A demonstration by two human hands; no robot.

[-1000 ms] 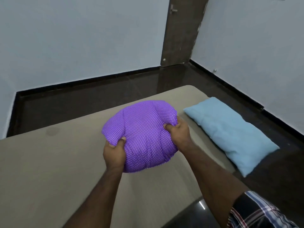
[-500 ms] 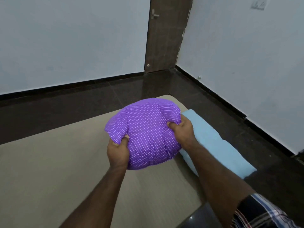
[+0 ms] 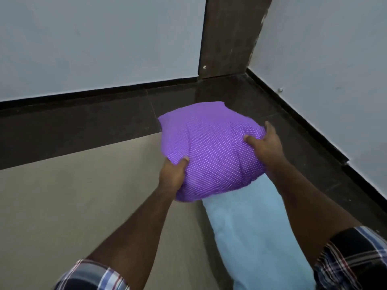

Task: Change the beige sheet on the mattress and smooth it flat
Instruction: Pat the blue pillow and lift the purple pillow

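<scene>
Nearest the camera, two plaid sleeves (image 3: pixel 354 262) frame the lower edge, with bare forearms reaching forward over the bed. The beige sheet (image 3: pixel 62 206) covers the mattress, lying mostly flat and stretching left of the purple pillow to the mattress's far edge. A light blue pillow (image 3: pixel 251 233) lies on the sheet just beneath and nearer than the purple pillow, running back toward the person along the mattress's right side. The left hand (image 3: pixel 172 174) grips the near left edge of the purple polka-dot pillow (image 3: pixel 209 151), thumb pressed into the fabric. The right hand (image 3: pixel 265 143) clutches that pillow's right side, fingers dug into the cover. The purple pillow is held between both hands, its lower edge over the blue pillow; whether they touch cannot be told. Beyond the purple pillow lies dark glossy floor (image 3: pixel 83 130), then pale walls (image 3: pixel 94 42) with black skirting and a dark brown door (image 3: pixel 228 34) in the corner.
</scene>
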